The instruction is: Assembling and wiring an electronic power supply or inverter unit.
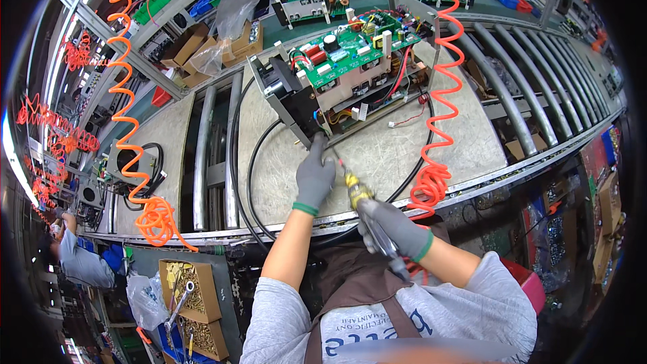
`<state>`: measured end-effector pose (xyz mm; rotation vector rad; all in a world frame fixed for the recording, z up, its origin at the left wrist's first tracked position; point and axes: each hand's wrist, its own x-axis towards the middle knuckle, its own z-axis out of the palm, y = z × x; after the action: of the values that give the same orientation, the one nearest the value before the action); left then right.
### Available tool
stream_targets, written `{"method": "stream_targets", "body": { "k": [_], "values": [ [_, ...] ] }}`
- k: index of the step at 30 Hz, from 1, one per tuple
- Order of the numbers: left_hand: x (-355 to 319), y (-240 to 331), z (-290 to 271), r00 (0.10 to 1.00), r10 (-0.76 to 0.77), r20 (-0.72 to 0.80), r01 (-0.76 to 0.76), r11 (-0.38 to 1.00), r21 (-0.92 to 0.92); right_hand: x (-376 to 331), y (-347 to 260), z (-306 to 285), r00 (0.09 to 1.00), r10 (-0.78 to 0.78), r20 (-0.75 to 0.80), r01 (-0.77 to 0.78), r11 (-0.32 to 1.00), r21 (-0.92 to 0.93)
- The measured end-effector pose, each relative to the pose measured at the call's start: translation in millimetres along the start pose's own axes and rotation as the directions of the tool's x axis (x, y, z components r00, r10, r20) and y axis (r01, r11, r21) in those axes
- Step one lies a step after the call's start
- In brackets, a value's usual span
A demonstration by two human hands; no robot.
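A metal-framed electronics unit (294, 121) with a green circuit board (364, 44) on top sits tilted across a bare metal work plate (465, 155). My left hand (315, 178), in a grey glove with a green cuff, reaches to the unit's near lower corner. Its fingers are drawn together there; whatever they pinch is hidden. In my gloved right hand (396, 229) is a yellow and black power screwdriver (357, 190), gripped round its body. The driver's thin bit points up toward the same corner, close to my left fingertips. A loose wire with a white connector (393, 124) hangs from the unit.
Orange coiled air hoses (448, 87) hang on both sides. A black cable (248, 182) loops over the plate. Metal rollers (532, 87) run to the right. Cartons of brass-coloured fasteners (202, 307) stand lower left. More circuit units (313, 5) sit behind. Another person (84, 259) is far left.
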<state>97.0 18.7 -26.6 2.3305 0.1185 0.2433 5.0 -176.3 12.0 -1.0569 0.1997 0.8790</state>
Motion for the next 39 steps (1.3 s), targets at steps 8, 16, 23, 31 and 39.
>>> {"method": "stream_targets", "body": {
  "k": [8, 16, 23, 31, 39],
  "values": [
    [-8, -3, -8, 0.867, -0.024, -0.498, -0.086, 0.977, -0.197, -102, -97, -57, 0.990, -0.043, 0.135, 0.125, -0.181, -0.976],
    [34, -6, -19, 0.962, -0.144, -0.234, 0.145, 0.989, -0.015, -64, -138, -131, 0.903, -0.230, 0.362, 0.159, -0.605, -0.780],
    [84, -23, -51, 0.992, -0.093, -0.082, 0.083, 0.990, -0.113, -25, -158, -145, 0.831, -0.249, 0.498, 0.226, -0.666, -0.710],
    [95, -37, -32, 0.976, -0.173, -0.134, 0.116, 0.928, -0.355, -7, -163, -101, 0.779, -0.417, 0.469, 0.361, -0.314, -0.878],
    [50, 19, -5, 0.768, -0.193, -0.611, -0.067, 0.924, -0.376, 97, -125, -67, 0.747, -0.619, 0.242, 0.490, 0.267, -0.830]
  ]
}}
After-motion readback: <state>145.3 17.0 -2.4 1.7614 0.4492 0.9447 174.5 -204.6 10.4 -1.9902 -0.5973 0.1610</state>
